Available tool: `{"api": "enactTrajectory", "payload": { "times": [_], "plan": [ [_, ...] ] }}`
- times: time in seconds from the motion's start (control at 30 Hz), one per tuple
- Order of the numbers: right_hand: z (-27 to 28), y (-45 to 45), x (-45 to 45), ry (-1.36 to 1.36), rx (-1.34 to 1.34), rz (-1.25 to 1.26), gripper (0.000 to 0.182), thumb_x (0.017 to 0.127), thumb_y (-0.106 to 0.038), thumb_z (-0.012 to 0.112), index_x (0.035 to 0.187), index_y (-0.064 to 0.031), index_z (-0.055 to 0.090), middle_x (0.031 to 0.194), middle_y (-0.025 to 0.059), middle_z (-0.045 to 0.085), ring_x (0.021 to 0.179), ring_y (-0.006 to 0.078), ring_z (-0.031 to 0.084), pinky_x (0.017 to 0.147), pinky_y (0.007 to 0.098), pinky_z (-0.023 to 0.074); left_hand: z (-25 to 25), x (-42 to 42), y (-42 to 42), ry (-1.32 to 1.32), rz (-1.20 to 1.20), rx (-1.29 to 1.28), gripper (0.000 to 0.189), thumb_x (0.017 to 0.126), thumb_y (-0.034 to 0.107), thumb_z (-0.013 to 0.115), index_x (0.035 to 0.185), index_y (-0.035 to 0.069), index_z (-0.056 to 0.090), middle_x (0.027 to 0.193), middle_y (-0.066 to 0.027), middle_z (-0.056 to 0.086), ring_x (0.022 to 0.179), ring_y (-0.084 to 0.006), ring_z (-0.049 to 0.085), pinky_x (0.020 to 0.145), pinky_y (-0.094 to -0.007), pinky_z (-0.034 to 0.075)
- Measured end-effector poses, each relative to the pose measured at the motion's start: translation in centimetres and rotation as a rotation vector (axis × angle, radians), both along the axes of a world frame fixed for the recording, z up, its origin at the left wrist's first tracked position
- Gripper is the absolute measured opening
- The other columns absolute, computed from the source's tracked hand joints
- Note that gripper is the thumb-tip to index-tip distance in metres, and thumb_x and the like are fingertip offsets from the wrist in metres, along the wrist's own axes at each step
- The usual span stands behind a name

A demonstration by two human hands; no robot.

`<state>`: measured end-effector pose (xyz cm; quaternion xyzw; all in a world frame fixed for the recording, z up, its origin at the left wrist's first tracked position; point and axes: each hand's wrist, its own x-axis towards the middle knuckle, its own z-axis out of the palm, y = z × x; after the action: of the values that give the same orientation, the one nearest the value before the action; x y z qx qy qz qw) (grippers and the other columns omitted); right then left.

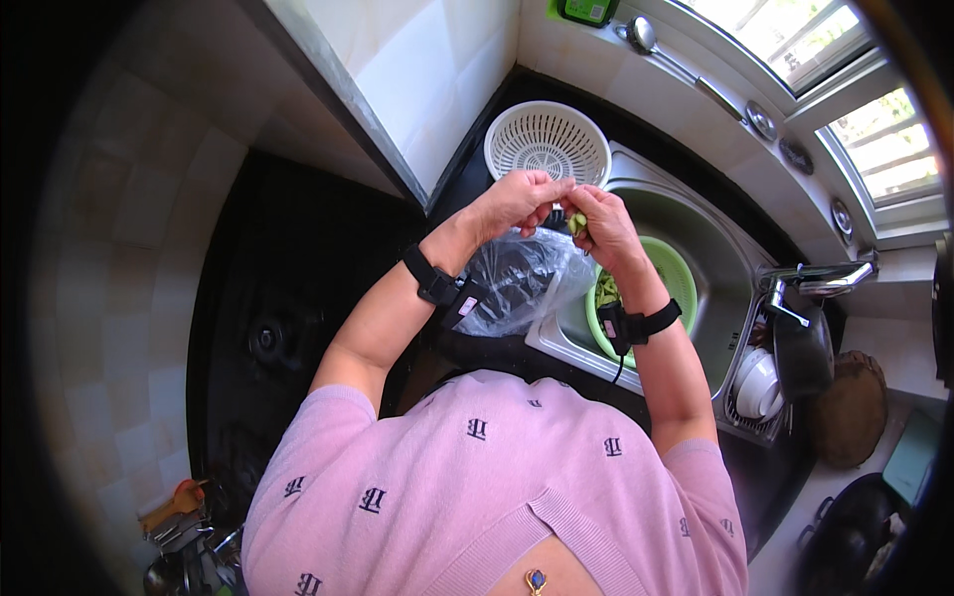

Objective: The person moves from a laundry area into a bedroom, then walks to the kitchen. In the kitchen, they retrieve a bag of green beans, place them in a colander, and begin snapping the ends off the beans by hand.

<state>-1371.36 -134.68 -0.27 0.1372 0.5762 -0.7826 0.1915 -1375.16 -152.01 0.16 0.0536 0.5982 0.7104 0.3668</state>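
Observation:
My left hand and my right hand meet at their fingertips, above the counter and the sink's left edge. Pieces of a green vegetable are held in the curled fingers of my right hand. The thumb and forefinger of my left hand are pinched together; whether anything small is between them is hidden. Below the hands lies a clear plastic bag. A light green plastic colander stands in the steel sink, with cut green vegetable pieces inside, partly covered by my right forearm. Behind my hands is a white plastic colander.
A chrome faucet reaches over the sink's right side. Beside it are a rack with white bowls, a dark pot and a round wooden chopping board. A ladle lies on the windowsill. A wall edge juts in at left.

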Motion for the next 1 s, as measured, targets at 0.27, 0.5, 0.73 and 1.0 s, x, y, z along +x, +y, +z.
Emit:
{"api": "enactTrajectory", "payload": {
  "times": [0.27,0.5,0.73,1.0],
  "plan": [
    [-0.3,-0.1,0.1,0.066,0.004,0.103,0.020,0.092,-0.023,0.053,0.085,-0.0044,0.059,0.064,-0.0001,0.050,0.044,0.0064,0.042,0.037,0.0198,0.0296,-0.2,-1.6,-1.0,-0.159,-0.151,0.077,0.019,0.094,0.025,0.057,0.083,0.009,0.055,0.060,0.0065,0.043,0.045,-0.0018,0.035,0.038,-0.0174,0.027],
    [-0.7,0.2,0.5,0.080,0.088,0.108,0.022,0.093,-0.023,0.053,0.086,-0.0035,0.061,0.065,-0.0016,0.050,0.043,0.0058,0.042,0.036,0.0200,0.0303,0.7,-2.1,-0.8,-0.085,-0.249,-0.136,0.018,0.094,0.021,0.051,0.080,0.010,0.052,0.062,0.0068,0.040,0.046,-0.0026,0.030,0.040,-0.0189,0.022],
    [-1.8,0.3,0.6,0.299,0.466,0.065,0.026,0.091,-0.020,0.053,0.086,0.0033,0.065,0.064,0.0058,0.061,0.053,0.0107,0.055,0.049,0.0262,0.0424,0.5,-2.4,0.5,0.109,-0.291,-0.343,0.020,0.092,0.024,0.047,0.077,0.011,0.051,0.062,0.0058,0.041,0.047,-0.0038,0.034,0.042,-0.0192,0.027],
    [-1.2,0.6,1.8,0.334,0.496,0.072,0.025,0.093,-0.020,0.053,0.086,0.0005,0.065,0.061,-0.0012,0.054,0.051,0.0054,0.047,0.045,0.0222,0.0361,0.5,-2.6,0.8,-0.177,-0.183,-0.154,0.013,0.090,0.015,0.048,0.086,0.006,0.057,0.064,0.0025,0.044,0.043,-0.0037,0.031,0.037,-0.0197,0.022]
  ]
}}
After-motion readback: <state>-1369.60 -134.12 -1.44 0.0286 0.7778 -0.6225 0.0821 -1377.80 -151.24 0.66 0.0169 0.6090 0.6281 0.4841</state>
